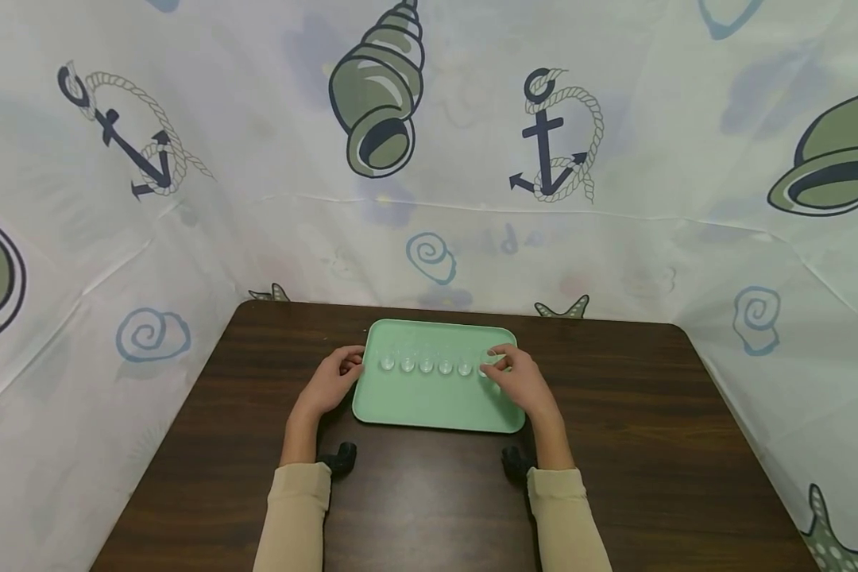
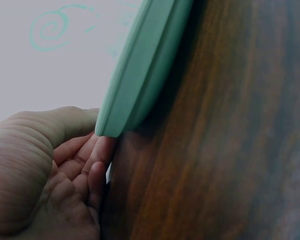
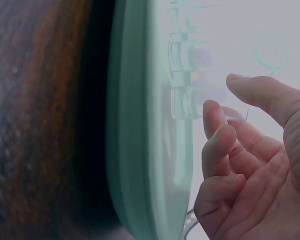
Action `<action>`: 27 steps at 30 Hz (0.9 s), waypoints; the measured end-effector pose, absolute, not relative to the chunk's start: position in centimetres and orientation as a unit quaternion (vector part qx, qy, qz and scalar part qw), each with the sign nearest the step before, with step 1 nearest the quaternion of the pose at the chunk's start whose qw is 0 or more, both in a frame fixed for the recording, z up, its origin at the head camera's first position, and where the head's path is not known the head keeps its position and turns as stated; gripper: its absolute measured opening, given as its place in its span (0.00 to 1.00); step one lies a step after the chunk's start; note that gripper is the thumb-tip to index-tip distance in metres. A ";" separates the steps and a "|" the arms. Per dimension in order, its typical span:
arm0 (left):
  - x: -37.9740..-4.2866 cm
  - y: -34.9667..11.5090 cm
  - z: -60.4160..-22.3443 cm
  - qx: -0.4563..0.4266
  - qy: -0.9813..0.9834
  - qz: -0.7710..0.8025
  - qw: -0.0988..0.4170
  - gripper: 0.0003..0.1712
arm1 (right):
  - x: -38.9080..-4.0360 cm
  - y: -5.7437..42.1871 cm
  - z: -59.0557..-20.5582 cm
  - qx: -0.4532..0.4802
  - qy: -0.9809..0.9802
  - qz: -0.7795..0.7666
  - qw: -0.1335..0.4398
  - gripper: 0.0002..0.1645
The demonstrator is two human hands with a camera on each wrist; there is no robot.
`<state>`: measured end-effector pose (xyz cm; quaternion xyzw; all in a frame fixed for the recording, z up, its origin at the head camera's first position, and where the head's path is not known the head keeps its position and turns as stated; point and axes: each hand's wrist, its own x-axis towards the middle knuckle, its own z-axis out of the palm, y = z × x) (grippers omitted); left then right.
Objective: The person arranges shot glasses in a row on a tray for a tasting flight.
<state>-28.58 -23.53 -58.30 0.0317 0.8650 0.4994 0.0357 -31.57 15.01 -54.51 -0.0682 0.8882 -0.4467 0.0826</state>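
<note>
Several small clear glasses (image 1: 426, 365) stand upright in a row across a light green tray (image 1: 429, 405). My right hand (image 1: 520, 383) is at the right end of the row, thumb and fingers around the sides of the last glass (image 3: 182, 103). In the right wrist view that glass stands on the tray, and its upper part is partly covered by the fingers. My left hand (image 1: 331, 384) holds the tray's left edge. Its thumb (image 2: 80, 120) lies against the rim in the left wrist view, with the fingers curled behind and partly hidden.
The tray lies on a dark brown wooden table (image 1: 429, 492), near its far edge. A pale cloth (image 1: 457, 159) printed with shells and anchors hangs behind and at the sides. Black wrist mounts (image 1: 342, 459) sit at the inner side of both wrists.
</note>
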 end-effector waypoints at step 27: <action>-29.2 -23.0 -55.7 -0.004 0.888 0.460 -0.029 0.25 | -31.6 17.0 -52.2 -0.046 0.864 -0.501 -0.001 0.22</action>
